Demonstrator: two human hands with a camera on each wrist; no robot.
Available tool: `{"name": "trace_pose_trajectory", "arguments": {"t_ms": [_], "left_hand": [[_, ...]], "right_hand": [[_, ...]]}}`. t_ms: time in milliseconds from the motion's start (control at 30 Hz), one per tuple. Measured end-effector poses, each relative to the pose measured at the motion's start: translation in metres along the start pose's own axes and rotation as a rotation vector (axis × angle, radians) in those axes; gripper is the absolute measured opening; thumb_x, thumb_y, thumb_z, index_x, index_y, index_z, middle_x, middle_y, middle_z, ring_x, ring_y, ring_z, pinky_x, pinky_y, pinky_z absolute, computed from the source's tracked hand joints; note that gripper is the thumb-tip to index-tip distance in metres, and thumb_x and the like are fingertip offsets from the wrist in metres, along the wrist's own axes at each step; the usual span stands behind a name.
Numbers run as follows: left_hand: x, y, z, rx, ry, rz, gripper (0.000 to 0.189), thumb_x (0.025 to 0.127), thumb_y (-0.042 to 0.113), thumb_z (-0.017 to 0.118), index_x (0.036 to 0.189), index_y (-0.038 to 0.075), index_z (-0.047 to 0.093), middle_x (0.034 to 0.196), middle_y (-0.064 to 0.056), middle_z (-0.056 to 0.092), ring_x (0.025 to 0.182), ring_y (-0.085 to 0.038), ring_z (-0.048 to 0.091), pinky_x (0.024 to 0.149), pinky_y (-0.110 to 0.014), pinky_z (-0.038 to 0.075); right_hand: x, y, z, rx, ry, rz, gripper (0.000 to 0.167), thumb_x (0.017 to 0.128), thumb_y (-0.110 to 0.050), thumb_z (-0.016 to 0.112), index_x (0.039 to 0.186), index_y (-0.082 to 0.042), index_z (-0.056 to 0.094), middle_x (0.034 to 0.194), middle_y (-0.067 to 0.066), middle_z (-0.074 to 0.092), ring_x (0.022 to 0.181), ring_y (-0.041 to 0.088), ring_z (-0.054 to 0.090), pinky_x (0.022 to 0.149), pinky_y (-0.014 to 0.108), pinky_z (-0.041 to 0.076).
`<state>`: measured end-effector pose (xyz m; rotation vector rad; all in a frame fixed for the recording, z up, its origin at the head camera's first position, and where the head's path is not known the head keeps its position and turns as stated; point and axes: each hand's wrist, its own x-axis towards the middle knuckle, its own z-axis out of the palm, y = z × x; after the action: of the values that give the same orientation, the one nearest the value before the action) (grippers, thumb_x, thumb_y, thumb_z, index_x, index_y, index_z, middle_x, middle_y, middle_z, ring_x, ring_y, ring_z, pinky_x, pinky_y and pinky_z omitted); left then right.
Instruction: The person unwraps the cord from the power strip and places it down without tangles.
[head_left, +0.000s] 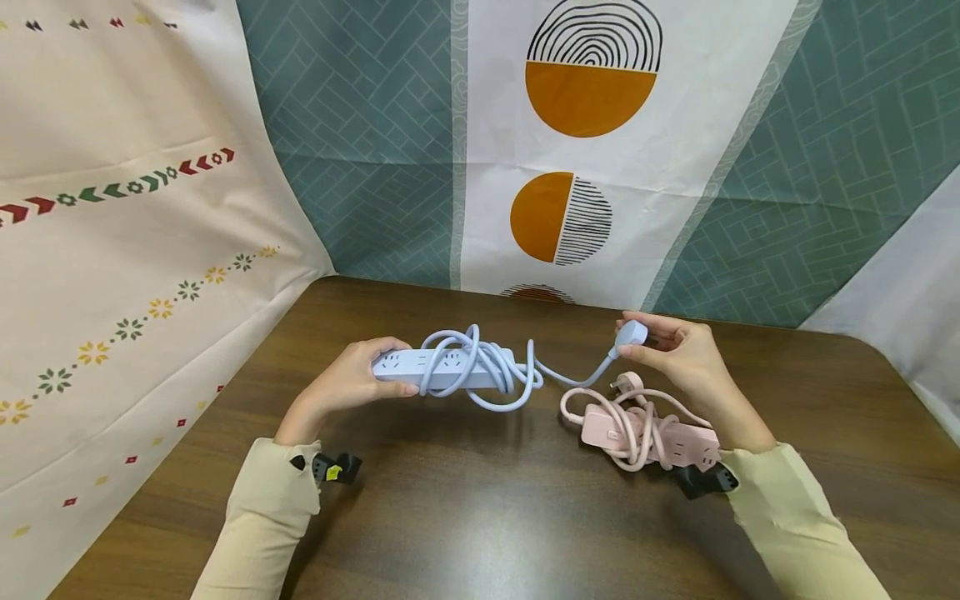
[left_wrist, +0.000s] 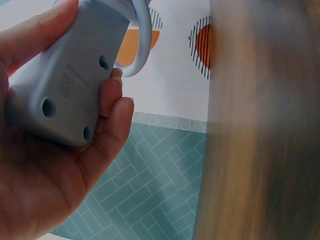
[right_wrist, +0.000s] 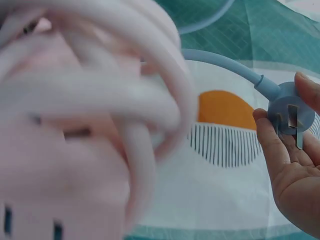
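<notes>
My left hand [head_left: 341,385] grips the left end of a light-blue power strip [head_left: 408,364], thumb along the near side and fingers behind. Its underside [left_wrist: 75,75] with round feet shows in the left wrist view. Loops of blue cord [head_left: 471,358] are wound round its middle and right part. One length of cord runs right to the plug [head_left: 632,333], which my right hand [head_left: 678,346] pinches between thumb and fingers. In the right wrist view metal prongs [right_wrist: 293,116] stick out of the plug. The strip is held above the table, over its shadow.
A pink power strip [head_left: 600,427] wrapped in its own cord [head_left: 637,442] is beside my right wrist, its plug [head_left: 628,383] at the back. It looms blurred in the right wrist view. Patterned cloth [head_left: 375,167] hangs behind the brown wooden table [head_left: 450,517].
</notes>
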<state>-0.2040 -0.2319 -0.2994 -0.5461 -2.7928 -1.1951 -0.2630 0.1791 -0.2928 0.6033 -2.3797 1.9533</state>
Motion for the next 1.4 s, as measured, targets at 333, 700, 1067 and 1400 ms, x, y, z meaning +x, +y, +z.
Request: {"name": "trace_pose_trajectory", "arguments": {"t_ms": [333,700,1067,1400], "left_hand": [[-0.001,-0.002,0.001,-0.029,0.016,-0.024,0.047,0.068,0.022,0.080,0.106,0.001,0.061,0.086,-0.005,0.061,0.075,-0.016,0.050,0.067,-0.028,0.040],[0.000,-0.003,0.003,-0.022,0.048,-0.043,0.045,0.068,0.021,0.079,0.105,0.005,0.061,0.085,-0.005,0.060,0.076,-0.017,0.051,0.068,-0.031,0.040],[0.002,-0.004,0.006,-0.001,0.051,-0.020,0.045,0.069,0.021,0.079,0.105,0.002,0.061,0.085,-0.006,0.061,0.075,-0.017,0.051,0.067,-0.031,0.040],[0.001,-0.003,0.006,-0.003,0.053,-0.021,0.045,0.069,0.023,0.078,0.105,0.002,0.061,0.085,-0.005,0.060,0.075,-0.017,0.050,0.067,-0.031,0.039]], "right_hand": [[-0.023,-0.027,-0.030,0.075,0.039,0.055,0.040,0.077,0.000,0.069,0.115,-0.010,0.063,0.099,-0.003,0.069,0.090,0.005,0.063,0.077,0.015,0.046],[-0.034,-0.019,-0.061,-0.061,0.069,0.065,0.042,0.078,0.002,0.067,0.118,-0.012,0.062,0.098,-0.009,0.068,0.091,0.001,0.063,0.073,0.014,0.046],[-0.041,-0.006,-0.077,-0.273,0.009,0.097,0.043,0.080,-0.009,0.069,0.122,-0.016,0.059,0.094,-0.022,0.065,0.088,-0.008,0.059,0.070,0.011,0.046],[-0.040,0.005,-0.073,-0.348,-0.062,0.066,0.047,0.073,-0.006,0.075,0.117,0.001,0.059,0.094,-0.022,0.063,0.085,-0.007,0.060,0.066,0.015,0.049]]}}
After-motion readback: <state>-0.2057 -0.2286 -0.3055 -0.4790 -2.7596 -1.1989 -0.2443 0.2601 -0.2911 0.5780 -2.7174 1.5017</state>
